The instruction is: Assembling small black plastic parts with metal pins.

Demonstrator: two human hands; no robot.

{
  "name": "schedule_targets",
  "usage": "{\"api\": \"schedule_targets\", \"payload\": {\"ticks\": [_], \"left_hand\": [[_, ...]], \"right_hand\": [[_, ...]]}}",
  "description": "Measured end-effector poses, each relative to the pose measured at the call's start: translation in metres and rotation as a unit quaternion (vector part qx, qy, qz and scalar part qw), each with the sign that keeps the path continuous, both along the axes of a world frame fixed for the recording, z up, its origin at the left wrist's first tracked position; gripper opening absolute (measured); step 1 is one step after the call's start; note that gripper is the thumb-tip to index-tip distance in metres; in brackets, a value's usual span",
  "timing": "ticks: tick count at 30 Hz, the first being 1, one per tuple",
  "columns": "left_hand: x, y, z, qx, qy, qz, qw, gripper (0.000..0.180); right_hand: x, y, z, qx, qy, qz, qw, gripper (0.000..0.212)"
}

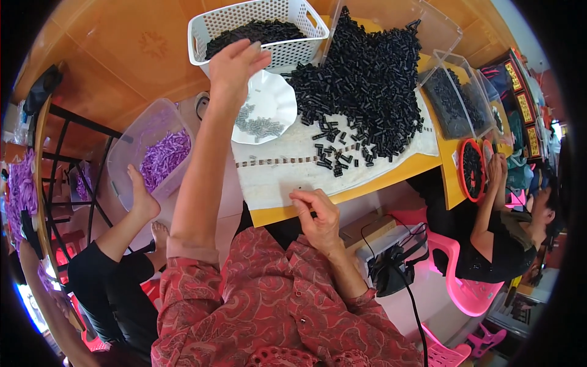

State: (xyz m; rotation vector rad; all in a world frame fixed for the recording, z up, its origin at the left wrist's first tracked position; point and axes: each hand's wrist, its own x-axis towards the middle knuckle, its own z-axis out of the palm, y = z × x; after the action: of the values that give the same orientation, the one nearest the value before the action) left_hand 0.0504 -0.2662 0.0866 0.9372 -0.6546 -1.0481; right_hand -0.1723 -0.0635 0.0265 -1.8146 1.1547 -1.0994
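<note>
My left hand [235,67] is raised at the near side of a white perforated basket [299,46], its fingers stretched out and apart, with nothing seen in them. Small black tube-like pieces [257,32] fill the basket's bottom. Beside that hand lies a white scalloped plate [278,101] with small clear pieces [260,125] on it. Near the table's front edge my right hand [319,220] is curled closed, and a bit of a small black piece shows between its fingers. A large heap of black tube-like pieces [373,79] spreads over the white cloth [269,186].
A translucent tub of purple pieces [119,162] stands on the left, near another person's bare foot [143,196]. At right are a clear box of black pieces [449,104], a red-rimmed basket [463,183] and a seated person's hands [498,174]. A pink chair [455,275] stands below.
</note>
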Motion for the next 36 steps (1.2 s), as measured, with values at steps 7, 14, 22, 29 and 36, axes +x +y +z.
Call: {"api": "schedule_targets", "payload": {"ticks": [7,14,22,29,36], "left_hand": [[-0.034,0.113,-0.027,0.087,0.036,-0.052,0.994,0.026],[-0.061,0.186,-0.061,0.152,0.071,-0.095,0.981,0.021],[-0.077,0.219,-0.079,0.181,0.103,-0.110,0.972,0.022],[-0.083,0.233,-0.086,0.208,0.058,-0.118,0.969,0.021],[-0.080,0.235,-0.086,0.200,0.061,-0.120,0.971,0.023]], "right_hand": [[-0.029,-0.030,-0.005,-0.086,0.086,-0.115,0.986,0.011],[-0.039,-0.045,-0.011,-0.080,0.122,-0.179,0.973,0.016],[-0.035,-0.058,-0.006,-0.094,0.273,-0.164,0.943,0.019],[-0.036,-0.054,-0.011,-0.027,0.236,-0.149,0.960,0.019],[-0.030,-0.053,-0.007,-0.047,0.216,-0.141,0.965,0.020]]}}
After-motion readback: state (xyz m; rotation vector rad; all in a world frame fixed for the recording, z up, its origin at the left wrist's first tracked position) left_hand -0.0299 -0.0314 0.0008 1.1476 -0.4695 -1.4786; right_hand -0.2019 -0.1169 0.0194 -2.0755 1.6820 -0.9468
